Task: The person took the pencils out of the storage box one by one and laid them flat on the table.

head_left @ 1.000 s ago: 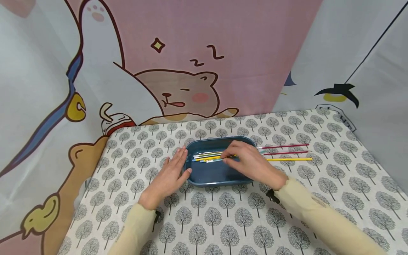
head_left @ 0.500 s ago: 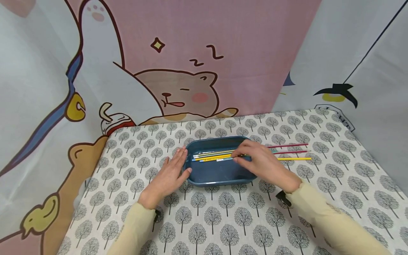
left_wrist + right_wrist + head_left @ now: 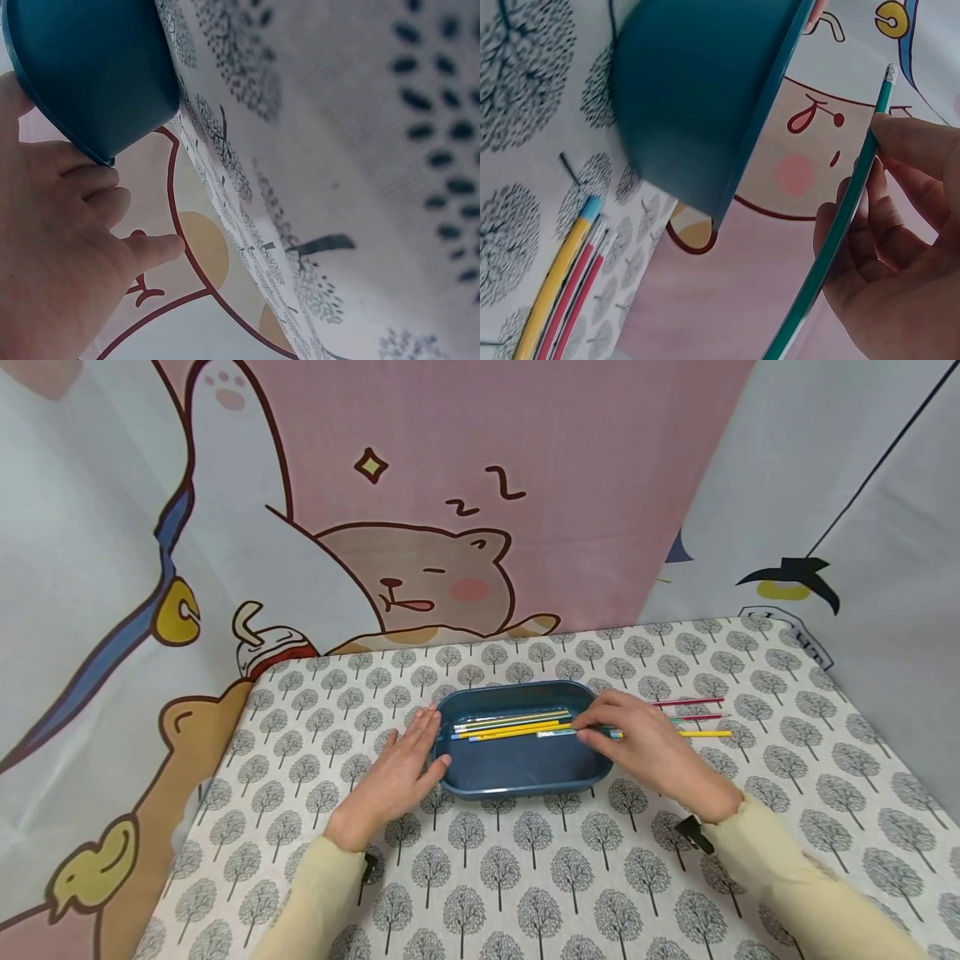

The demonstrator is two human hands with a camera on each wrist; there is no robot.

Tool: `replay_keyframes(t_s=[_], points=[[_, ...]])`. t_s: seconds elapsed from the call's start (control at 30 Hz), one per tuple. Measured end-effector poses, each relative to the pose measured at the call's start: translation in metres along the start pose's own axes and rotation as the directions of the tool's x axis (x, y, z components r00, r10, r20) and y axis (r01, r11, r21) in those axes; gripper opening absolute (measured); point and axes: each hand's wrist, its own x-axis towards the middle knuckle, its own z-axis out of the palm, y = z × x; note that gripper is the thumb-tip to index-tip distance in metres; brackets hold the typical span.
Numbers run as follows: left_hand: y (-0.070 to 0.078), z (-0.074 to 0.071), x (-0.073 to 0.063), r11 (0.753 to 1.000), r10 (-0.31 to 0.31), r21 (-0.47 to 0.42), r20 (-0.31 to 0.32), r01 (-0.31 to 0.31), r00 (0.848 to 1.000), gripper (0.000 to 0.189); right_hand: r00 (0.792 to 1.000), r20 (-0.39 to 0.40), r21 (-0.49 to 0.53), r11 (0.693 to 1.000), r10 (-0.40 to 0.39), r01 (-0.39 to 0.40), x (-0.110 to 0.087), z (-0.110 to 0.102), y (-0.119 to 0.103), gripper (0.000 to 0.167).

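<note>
My right hand [image 3: 651,745] pinches a green pencil [image 3: 819,262] between thumb and fingers at the right end of a dark blue tray [image 3: 517,777]. Its white eraser end [image 3: 553,734] points left over the tray in the head view. Several pencils lie side by side inside, among them yellow pencils [image 3: 517,731] and thinner striped pencils [image 3: 504,722]. At the tray's left end my left hand [image 3: 397,774] rests against the rim with its fingers extended. The left wrist view shows those fingers touching the tray wall [image 3: 97,75].
Right of the tray, a yellow pencil [image 3: 707,734] and two red pencils [image 3: 693,702] lie on the tree-print cloth [image 3: 498,868]. Their near ends are partly hidden by my right hand in the head view. A cartoon curtain [image 3: 585,527] stands behind the table.
My right hand has moved right across the tray, drawing the green pencil along with it. The left hand and the tray have stayed in place.
</note>
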Motion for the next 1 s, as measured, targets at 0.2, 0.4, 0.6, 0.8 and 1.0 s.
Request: replay_keyframes(t_s=[0.2,0.4,0.6,0.8,1.0], points=[[0.000,-0.001,0.000,1.000,-0.001,0.003,0.000,0.001,1.000,0.071,0.999,-0.040,-0.020,1.000,0.000,-0.001,-0.009,-0.007,0.009,0.016],[-0.001,0.000,0.000,1.000,0.002,0.000,0.001,-0.002,1.000,0.073,0.997,-0.073,-0.029,1.000,-0.006,0.004,-0.017,-0.013,0.018,0.019],[-0.001,0.000,0.000,1.000,-0.005,0.001,0.012,0.005,1.000,0.074,0.996,-0.088,-0.040,0.999,-0.012,0.008,-0.024,-0.017,0.025,0.020],[0.000,0.000,-0.001,1.000,-0.006,-0.005,0.009,0.006,1.000,0.073,0.996,-0.091,-0.058,0.998,0.007,-0.012,-0.028,-0.019,0.031,0.023],[0.000,0.000,0.000,1.000,-0.005,-0.008,0.006,0.005,1.000,0.073,0.996,-0.089,-0.063,0.997,0.032,-0.037,-0.033,-0.025,0.037,0.025]])
